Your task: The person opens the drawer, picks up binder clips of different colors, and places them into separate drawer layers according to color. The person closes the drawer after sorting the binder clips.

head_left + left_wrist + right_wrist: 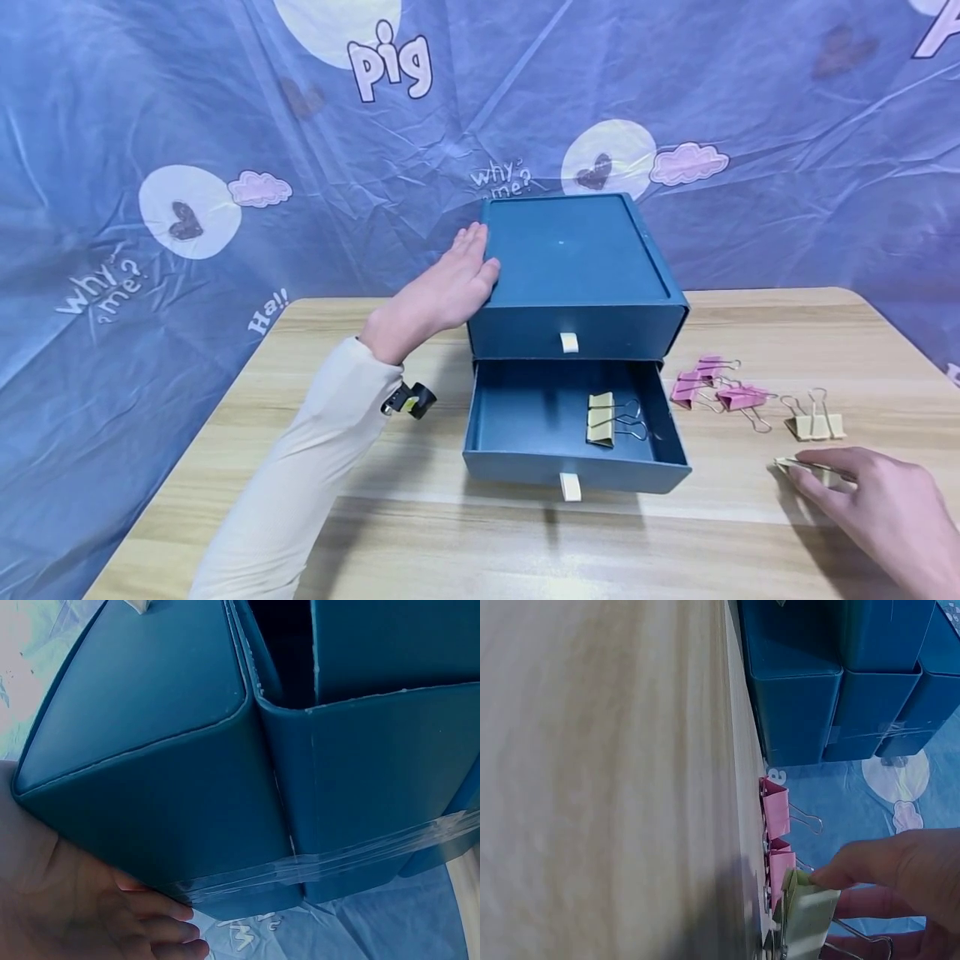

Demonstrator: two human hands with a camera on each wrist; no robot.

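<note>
My left hand (pixel 453 279) lies with straight fingers against the upper left side of a blue two-drawer box (pixel 570 250). Its lower drawer (pixel 525 408) is pulled out, and a pale yellow binder clip (pixel 600 419) lies inside, toward the right. To the right of the box, my right hand (pixel 881 500) pinches another pale yellow binder clip (pixel 814 919) between thumb and fingers, low over the table. Just beyond that hand sits one more pale yellow binder clip (pixel 816 427) with its wire handles up.
Pink binder clips (pixel 742 397) lie in a group on the wooden table (pixel 360 533), close to the box's right side. The upper drawer (pixel 525 332) is closed, with a white pull tab. A blue printed cloth (pixel 420 167) hangs behind the table.
</note>
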